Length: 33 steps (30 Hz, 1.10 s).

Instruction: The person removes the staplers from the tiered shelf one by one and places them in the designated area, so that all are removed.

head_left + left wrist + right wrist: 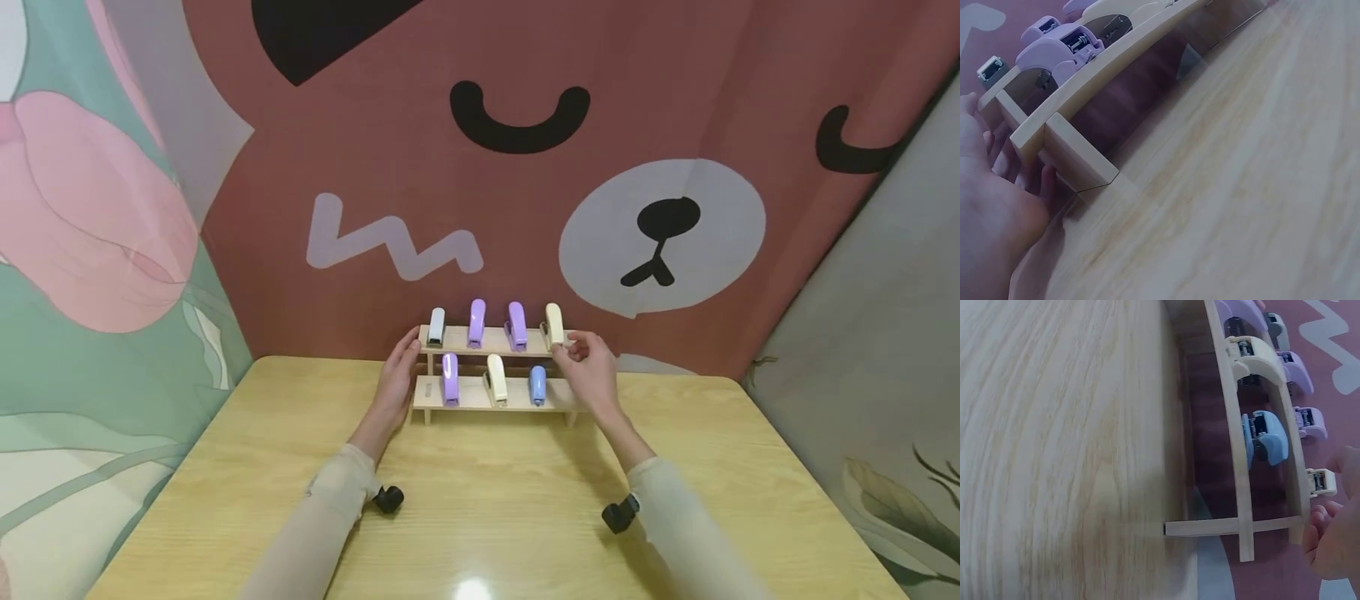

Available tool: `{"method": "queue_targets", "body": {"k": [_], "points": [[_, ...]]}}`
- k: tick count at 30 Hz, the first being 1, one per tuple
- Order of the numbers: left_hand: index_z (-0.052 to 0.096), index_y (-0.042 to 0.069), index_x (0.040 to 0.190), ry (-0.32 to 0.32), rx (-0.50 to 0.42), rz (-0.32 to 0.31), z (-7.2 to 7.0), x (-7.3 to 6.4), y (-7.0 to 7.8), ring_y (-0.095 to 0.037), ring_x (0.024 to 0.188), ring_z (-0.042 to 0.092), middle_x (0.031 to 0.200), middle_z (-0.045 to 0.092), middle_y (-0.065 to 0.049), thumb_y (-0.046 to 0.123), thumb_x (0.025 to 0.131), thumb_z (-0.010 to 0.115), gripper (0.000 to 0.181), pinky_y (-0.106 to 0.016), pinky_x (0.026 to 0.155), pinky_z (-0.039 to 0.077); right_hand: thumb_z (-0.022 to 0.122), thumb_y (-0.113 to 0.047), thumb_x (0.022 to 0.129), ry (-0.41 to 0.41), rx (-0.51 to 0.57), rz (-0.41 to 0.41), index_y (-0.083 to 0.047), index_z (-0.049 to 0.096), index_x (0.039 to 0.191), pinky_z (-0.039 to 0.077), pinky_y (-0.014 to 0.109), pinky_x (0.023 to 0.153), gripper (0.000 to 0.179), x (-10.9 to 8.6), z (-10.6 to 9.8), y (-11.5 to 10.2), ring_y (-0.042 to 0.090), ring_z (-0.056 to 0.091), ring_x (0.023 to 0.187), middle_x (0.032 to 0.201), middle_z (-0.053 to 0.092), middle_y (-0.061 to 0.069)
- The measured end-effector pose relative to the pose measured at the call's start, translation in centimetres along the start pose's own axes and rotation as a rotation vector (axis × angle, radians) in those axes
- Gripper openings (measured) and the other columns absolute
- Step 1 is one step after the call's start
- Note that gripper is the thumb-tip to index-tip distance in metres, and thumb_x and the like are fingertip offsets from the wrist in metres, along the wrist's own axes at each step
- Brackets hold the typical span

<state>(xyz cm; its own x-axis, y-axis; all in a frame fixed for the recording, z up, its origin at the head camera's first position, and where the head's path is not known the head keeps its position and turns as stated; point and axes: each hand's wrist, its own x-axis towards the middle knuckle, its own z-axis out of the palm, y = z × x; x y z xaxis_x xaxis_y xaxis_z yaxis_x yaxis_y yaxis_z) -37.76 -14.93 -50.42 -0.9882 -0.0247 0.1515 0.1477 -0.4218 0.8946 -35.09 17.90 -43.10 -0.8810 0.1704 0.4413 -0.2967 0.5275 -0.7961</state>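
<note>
Two-tier rack of pale wood point(558, 395), seven plastic staplers aboard; stands at the centre of the head frame, on a yellow wood-grain table point(480, 483).

Left of centre: left hand point(393, 379), fingers extended and loosely spread along the rack's left end, touching it, no stapler in its hold; cream sleeve point(315, 517) below, small black camera point(389, 499) at the wrist.

Upper shelf, left to right: small pale grey stapler with dark base point(437, 325); glossy purple stapler point(477, 321); second purple stapler point(516, 323); tall cream stapler point(553, 321). All upright.

Lower shelf, left to right: purple stapler with a glossy top point(450, 377); lower cream stapler point(496, 377); short blue stapler point(537, 383). All upright.

Right of centre: right hand point(595, 375), fingers bent, nearly closed; thumb and fingertips pinch the tall cream stapler low down, beside the upper shelf's right end. Second cream sleeve point(682, 517) below, second black camera point(619, 514) at the wrist.

Upper frame, behind: reddish-brown curtain point(517, 200) printed with a sleeping animal face.
</note>
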Motion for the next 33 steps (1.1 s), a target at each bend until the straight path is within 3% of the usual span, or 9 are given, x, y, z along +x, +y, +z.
{"method": "queue_targets", "body": {"k": [8,13,19,33], "points": [[0.049,0.02,0.153,-0.021,-0.022,0.022,0.5,0.9,0.3,-0.032,0.125,0.049,0.145,0.053,-0.007,0.039,0.102,0.063,0.056,-0.046,0.108,0.037,0.081,-0.032,0.088,-0.007,-0.107,0.035,0.001,0.066,0.121,0.047,0.038,0.077,0.049,1.2,0.3,-0.6,0.025,0.058,0.087,0.098,0.059,0.013],[0.051,0.023,0.152,0.003,0.032,0.016,0.4,0.6,0.1,-0.03,0.129,0.049,0.146,0.054,-0.004,0.04,0.102,0.063,0.054,-0.045,0.109,0.036,0.082,-0.035,0.087,0.018,-0.158,0.059,0.001,0.067,0.117,0.046,0.041,0.078,0.049,1.0,0.6,-0.7,0.028,0.057,0.088,0.097,0.06,0.012],[0.051,0.023,0.152,0.011,0.074,0.017,0.1,0.0,-0.2,-0.031,0.128,0.049,0.146,0.053,-0.005,0.042,0.102,0.063,0.054,-0.047,0.109,0.036,0.083,-0.035,0.086,0.044,-0.165,0.082,-0.001,0.068,0.111,0.045,0.041,0.077,0.045,0.5,1.1,-0.6,0.028,0.055,0.086,0.095,0.061,0.012],[0.051,0.021,0.152,0.01,0.076,0.044,-0.2,-0.2,0.0,-0.033,0.126,0.05,0.145,0.054,-0.007,0.042,0.102,0.063,0.055,-0.049,0.109,0.036,0.083,-0.028,0.084,0.121,-0.153,0.031,-0.003,0.071,0.096,0.048,0.043,0.076,0.03,0.2,1.7,-0.4,0.028,0.061,0.084,0.092,0.065,0.011]]}}
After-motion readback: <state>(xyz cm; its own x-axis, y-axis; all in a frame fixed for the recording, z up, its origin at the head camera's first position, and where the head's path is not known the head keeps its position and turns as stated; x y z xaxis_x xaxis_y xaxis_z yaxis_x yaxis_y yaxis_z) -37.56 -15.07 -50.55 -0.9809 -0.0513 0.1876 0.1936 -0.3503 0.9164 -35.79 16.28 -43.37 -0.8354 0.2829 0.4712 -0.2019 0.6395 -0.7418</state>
